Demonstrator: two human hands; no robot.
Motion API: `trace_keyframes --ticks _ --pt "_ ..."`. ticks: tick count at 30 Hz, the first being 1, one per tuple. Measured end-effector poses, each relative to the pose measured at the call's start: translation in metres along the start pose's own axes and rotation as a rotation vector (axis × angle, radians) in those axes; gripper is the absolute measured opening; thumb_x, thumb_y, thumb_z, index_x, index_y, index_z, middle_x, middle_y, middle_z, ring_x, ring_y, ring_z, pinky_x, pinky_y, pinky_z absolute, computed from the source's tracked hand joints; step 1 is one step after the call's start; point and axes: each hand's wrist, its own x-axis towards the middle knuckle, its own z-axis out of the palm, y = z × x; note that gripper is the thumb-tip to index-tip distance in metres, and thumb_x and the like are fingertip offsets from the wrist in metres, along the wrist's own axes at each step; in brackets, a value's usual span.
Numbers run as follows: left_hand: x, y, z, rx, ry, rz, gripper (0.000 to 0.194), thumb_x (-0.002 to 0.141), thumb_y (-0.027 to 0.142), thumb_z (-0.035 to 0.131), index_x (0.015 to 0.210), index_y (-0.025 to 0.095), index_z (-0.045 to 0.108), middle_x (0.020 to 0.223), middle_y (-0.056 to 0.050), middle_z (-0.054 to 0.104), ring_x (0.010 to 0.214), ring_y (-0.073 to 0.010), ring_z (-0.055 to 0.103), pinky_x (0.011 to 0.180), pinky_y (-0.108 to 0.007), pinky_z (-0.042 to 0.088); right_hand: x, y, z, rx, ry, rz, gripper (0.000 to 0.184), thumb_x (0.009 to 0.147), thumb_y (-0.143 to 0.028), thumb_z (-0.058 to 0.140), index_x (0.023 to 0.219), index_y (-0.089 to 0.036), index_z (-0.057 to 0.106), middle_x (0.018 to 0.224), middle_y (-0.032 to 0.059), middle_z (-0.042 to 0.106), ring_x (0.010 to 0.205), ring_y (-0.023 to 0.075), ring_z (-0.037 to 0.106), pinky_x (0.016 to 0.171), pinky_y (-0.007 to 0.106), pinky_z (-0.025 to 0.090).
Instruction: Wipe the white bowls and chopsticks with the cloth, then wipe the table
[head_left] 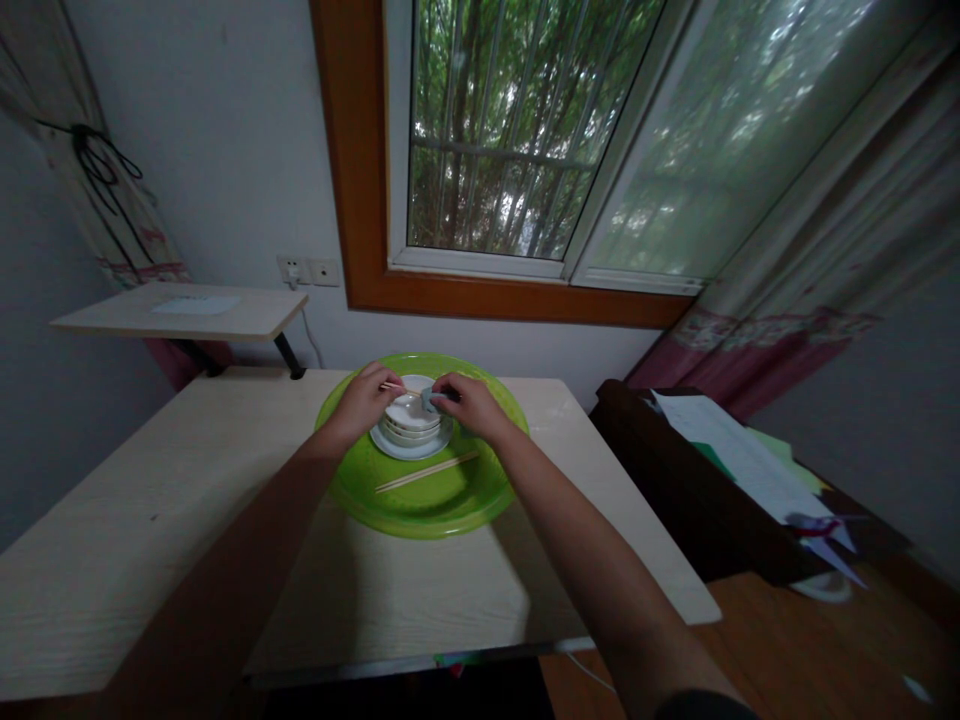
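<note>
A pair of thin wooden chopsticks [394, 387] is pinched in my left hand [366, 400], pointing right across the top of a stack of bowls. My right hand [474, 406] is closed on a small grey-blue cloth [430, 399], which meets the right end of the chopsticks. Whether it is a cloth or a thin sponge is hard to make out. Below both hands, the white bowls [411, 428] are stacked on a white plate [405, 452]. Two more chopsticks [426, 472] lie in front of the plate, inside a round green basin [450, 522].
The basin rests on a pale wooden table [202, 470]. A small raised shelf [255, 318] with a paper on it stands at the back left. To the right, a dark brown piece of furniture [675, 490] carries papers [727, 440]. Behind the table is a window [517, 150].
</note>
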Motion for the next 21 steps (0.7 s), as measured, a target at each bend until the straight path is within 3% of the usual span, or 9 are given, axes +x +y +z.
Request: trace_keyframes --ticks 3,6,17,21 --pt "-0.001 0.004 0.002 -0.018 -0.068 0.016 0.006 0.085 0.025 0.066 0.082 0.022 0.069 0.089 -0.003 0.066 0.090 -0.0211 0.064 0.084 -0.034 0.050 0.000 -0.003 0.001 0.015 -0.026 -0.036 0.010 0.086 -0.022 0.071 0.096 -0.020 0.071 0.093 0.0037 0.074 0.084 0.0181 0.066 0.078 0.028 0.047" --pt "-0.001 0.005 0.001 -0.021 -0.063 0.015 0.007 0.086 0.024 0.064 0.082 0.022 0.069 0.090 -0.004 0.067 0.092 -0.0214 0.063 0.085 -0.035 0.050 0.001 -0.005 0.002 0.014 -0.030 -0.039 0.011 0.087 -0.024 0.070 0.097 -0.019 0.072 0.094 0.0040 0.075 0.084 0.0179 0.066 0.077 0.028 0.047" --pt "0.002 -0.002 -0.008 0.057 0.280 -0.078 0.011 0.092 0.018 0.054 0.084 0.021 0.061 0.097 -0.006 0.059 0.096 -0.0220 0.060 0.089 -0.036 0.050 0.002 0.002 -0.001 -0.006 0.089 0.060 0.009 0.089 -0.027 0.068 0.094 -0.020 0.069 0.091 0.0032 0.072 0.081 0.0175 0.063 0.075 0.029 0.047" --pt "0.002 -0.005 -0.008 0.039 0.316 -0.111 0.006 0.091 0.021 0.058 0.086 0.022 0.061 0.097 -0.006 0.060 0.093 -0.0213 0.060 0.088 -0.036 0.051 0.002 0.004 -0.002 -0.008 0.105 0.082 0.010 0.089 -0.029 0.067 0.094 -0.020 0.068 0.091 0.0029 0.072 0.080 0.0172 0.063 0.075 0.029 0.047"
